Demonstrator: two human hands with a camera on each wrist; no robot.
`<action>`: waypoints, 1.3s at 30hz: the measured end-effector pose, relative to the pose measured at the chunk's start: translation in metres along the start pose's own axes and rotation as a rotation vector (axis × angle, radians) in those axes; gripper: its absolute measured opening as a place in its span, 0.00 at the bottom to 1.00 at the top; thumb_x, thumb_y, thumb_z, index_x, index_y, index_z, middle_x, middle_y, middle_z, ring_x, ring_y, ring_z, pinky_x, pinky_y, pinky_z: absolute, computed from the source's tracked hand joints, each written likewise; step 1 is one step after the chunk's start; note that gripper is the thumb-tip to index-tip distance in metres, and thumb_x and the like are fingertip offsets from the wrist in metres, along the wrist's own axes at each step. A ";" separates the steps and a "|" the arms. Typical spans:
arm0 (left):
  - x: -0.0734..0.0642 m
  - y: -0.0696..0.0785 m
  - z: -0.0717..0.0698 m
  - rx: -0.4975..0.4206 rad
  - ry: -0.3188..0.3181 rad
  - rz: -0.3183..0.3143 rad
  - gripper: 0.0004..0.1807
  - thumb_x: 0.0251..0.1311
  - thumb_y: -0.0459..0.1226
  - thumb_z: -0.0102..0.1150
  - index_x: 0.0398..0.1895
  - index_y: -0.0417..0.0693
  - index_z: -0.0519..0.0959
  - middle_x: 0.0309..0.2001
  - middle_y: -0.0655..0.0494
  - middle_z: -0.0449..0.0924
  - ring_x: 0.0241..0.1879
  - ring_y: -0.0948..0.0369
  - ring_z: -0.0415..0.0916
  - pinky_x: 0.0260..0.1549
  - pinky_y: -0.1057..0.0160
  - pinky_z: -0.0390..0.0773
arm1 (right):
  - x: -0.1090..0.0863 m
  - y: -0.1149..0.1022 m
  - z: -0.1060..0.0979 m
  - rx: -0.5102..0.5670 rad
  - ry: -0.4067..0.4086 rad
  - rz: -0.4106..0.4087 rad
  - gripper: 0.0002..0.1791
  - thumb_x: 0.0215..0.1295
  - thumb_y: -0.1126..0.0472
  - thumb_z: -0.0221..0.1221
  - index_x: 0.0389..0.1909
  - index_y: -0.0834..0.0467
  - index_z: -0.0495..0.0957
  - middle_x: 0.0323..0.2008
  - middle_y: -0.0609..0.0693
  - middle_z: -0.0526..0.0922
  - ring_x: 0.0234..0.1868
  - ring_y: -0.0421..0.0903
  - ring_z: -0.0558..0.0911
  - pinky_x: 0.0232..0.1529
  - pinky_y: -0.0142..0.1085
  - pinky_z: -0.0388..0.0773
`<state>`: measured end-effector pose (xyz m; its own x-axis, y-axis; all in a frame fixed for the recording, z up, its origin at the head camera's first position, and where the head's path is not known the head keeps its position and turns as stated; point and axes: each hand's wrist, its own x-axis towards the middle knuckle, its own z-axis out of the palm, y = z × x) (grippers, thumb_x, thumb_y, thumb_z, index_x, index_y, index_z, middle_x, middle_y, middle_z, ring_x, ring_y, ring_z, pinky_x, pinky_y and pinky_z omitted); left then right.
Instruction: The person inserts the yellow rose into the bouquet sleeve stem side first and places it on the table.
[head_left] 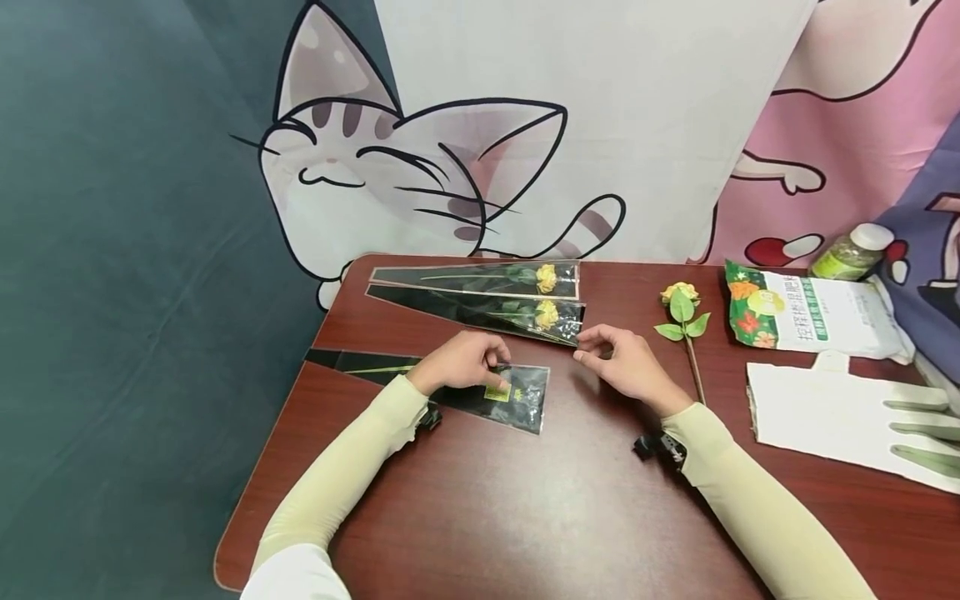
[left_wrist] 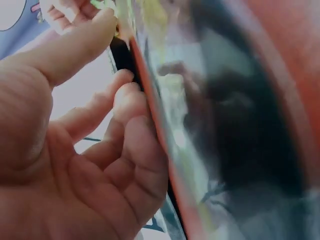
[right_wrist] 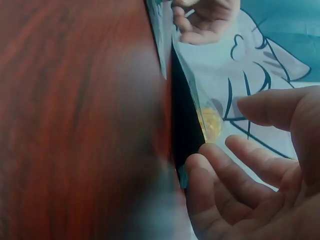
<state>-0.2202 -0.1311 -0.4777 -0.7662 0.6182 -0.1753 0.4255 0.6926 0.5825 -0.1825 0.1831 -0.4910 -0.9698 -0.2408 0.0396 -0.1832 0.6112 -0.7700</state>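
Note:
A long, tapering flower sleeve (head_left: 531, 387), clear-fronted and black-backed with a yellow label (head_left: 498, 392), lies at the table's left. Over its middle is my left hand (head_left: 463, 360), fingers loosely bent and thumb apart; the left wrist view shows nothing pinched between them. Farther back lies a second sleeve (head_left: 465, 310) with a yellow rose (head_left: 547, 314) inside. My right hand (head_left: 618, 360) is at this sleeve's right corner, fingertips at or very near its edge. In the right wrist view the thumb stands well away from the fingers (right_wrist: 202, 175). Whether the fingertips touch is unclear.
Behind lies another sleeved yellow rose (head_left: 546, 278). A loose yellow rose (head_left: 681, 293) lies beyond my right hand, its stem running toward my forearm. Farther right are a fertilizer bag (head_left: 813, 312), a lidded jar (head_left: 851, 252) and white gloves (head_left: 825, 408). A printed curtain (head_left: 637, 125) hangs behind the table.

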 end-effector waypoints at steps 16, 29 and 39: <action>0.027 0.025 0.020 0.121 -0.054 0.002 0.25 0.58 0.50 0.80 0.54 0.53 0.83 0.40 0.58 0.79 0.38 0.61 0.73 0.43 0.62 0.75 | -0.015 -0.007 0.016 -0.264 -0.141 -0.205 0.28 0.64 0.52 0.75 0.63 0.57 0.84 0.50 0.52 0.90 0.51 0.51 0.86 0.55 0.52 0.82; 0.029 0.036 0.024 0.161 -0.134 0.026 0.33 0.49 0.49 0.86 0.56 0.52 0.79 0.44 0.57 0.76 0.44 0.61 0.73 0.48 0.62 0.76 | -0.027 -0.011 0.011 -0.398 -0.232 -0.268 0.40 0.55 0.55 0.80 0.68 0.64 0.77 0.63 0.59 0.84 0.64 0.58 0.82 0.73 0.59 0.69; 0.030 0.039 0.027 0.180 -0.141 0.019 0.42 0.48 0.51 0.86 0.64 0.51 0.74 0.46 0.57 0.75 0.45 0.61 0.73 0.48 0.61 0.76 | -0.020 -0.012 0.013 -0.219 -0.224 -0.148 0.33 0.60 0.51 0.78 0.63 0.59 0.81 0.42 0.48 0.88 0.42 0.44 0.84 0.45 0.43 0.81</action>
<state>-0.2140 -0.0758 -0.4816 -0.6877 0.6686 -0.2828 0.5277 0.7279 0.4378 -0.1592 0.1702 -0.4906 -0.8753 -0.4833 -0.0188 -0.3727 0.6987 -0.6106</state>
